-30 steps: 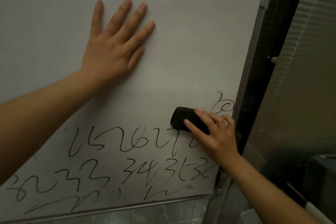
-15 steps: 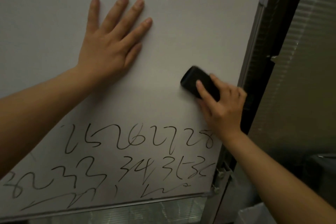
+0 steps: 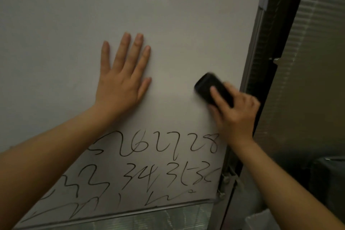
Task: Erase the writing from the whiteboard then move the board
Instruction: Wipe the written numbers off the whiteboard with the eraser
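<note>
A person's left hand lies flat on a smooth, glossy whiteboard, fingers straight and slightly spread, palm pressing the white surface. To its right, near the board's grey metal frame, the right hand grips a black, rounded, oblong eraser, thumb across its back and fingers curled round its far side, holding it against the board. Below both hands, rows of black handwritten numbers and scribbles cover the board's lower part.
</note>
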`<state>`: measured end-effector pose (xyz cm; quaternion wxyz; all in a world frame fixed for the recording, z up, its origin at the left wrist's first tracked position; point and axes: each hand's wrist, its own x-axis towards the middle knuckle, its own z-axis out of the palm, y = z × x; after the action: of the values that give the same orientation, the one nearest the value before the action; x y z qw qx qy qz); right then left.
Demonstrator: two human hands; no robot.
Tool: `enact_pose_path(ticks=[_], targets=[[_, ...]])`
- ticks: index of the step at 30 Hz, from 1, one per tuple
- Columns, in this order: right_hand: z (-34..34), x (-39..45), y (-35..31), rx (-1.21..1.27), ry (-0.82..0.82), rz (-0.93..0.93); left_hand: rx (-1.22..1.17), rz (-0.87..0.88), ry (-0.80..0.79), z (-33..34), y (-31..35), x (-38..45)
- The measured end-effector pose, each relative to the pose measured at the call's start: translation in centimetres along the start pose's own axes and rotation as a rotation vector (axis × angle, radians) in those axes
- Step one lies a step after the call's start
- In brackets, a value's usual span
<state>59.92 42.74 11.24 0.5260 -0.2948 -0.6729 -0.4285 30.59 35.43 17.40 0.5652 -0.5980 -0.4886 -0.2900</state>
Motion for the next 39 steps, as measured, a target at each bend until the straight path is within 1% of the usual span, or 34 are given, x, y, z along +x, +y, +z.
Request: enact_pose_path(ticks=[3, 6, 9, 15, 17, 19, 23, 27, 29, 32, 36, 39], targets=[[-0.1, 2.8, 1.8, -0.041, 0.02, 0.139, 0.0, 0.007, 0.009, -0.1, 0.3, -0.4], [0.2, 2.8, 1.0, -0.019, 0.032, 0.241, 0.0, 0.011, 0.029, -0.1, 0.1, -0.5], [0.5, 0.6, -1.2, 0.04, 0.03, 0.354, -0.007, 0.01, 0.041, 0.2, 0.0, -0.7], [0.4, -6.2, -4.8, 0.094, -0.042, 0.54, -0.016, 0.016, 0.042, 0.8, 0.6, -1.9], [0.2, -6.9, -4.7, 0.097, -0.05, 0.544, -0.014, 0.023, 0.042, 0.9, 0.7, -2.0], [0.3, -5.8, -3.8, 0.107, -0.029, 0.537, -0.017, 0.025, 0.049, 0.9, 0.7, -1.9], [0.6, 0.2, -1.5, 0.122, 0.033, 0.549, -0.019, 0.024, 0.059, 1.1, 0.7, -2.0], [0.7, 4.0, -0.3, 0.082, 0.037, 0.54, -0.018, 0.026, 0.065, 1.0, 0.5, -2.1], [0.8, 3.3, -0.6, 0.068, 0.032, 0.551, -0.018, 0.024, 0.07, 1.0, 0.5, -2.1], [1.0, 0.1, -2.0, 0.105, 0.048, 0.627, -0.011, 0.018, 0.064, 1.2, 0.6, -2.1], [0.8, -4.5, -4.6, 0.16, -0.018, 0.709, -0.007, 0.019, 0.061, 1.5, 0.2, -2.1], [0.7, -5.3, -5.2, 0.201, -0.005, 0.76, -0.019, 0.017, 0.062, 1.8, 0.2, -2.1]])
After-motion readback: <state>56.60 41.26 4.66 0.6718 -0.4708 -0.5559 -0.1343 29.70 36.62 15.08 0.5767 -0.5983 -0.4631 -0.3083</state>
